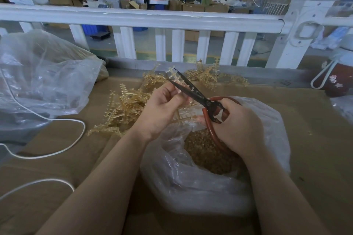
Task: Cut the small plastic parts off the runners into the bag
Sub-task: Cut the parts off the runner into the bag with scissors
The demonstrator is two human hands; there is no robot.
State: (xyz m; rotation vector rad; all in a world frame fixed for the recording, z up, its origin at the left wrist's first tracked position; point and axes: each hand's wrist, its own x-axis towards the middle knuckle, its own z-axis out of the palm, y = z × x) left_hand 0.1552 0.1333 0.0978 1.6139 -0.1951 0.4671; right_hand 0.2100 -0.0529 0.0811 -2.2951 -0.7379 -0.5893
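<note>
Bag [191,187] holds cut parts [206,150]; scissors [193,89] above.

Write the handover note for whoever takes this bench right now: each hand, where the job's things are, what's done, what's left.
Left hand: pinches one runner, held up over the bag.
Right hand: grips the red-handled scissors, blades open around the runner's upper part.
Bag: open on the cardboard-covered table, directly below the hands, already holding a heap of cut parts.
Uncut runners: a loose pile behind and to the left of the bag, more along the rail.
Done: many parts are in the bag.
Left: finish this runner, then work through the pile.
</note>
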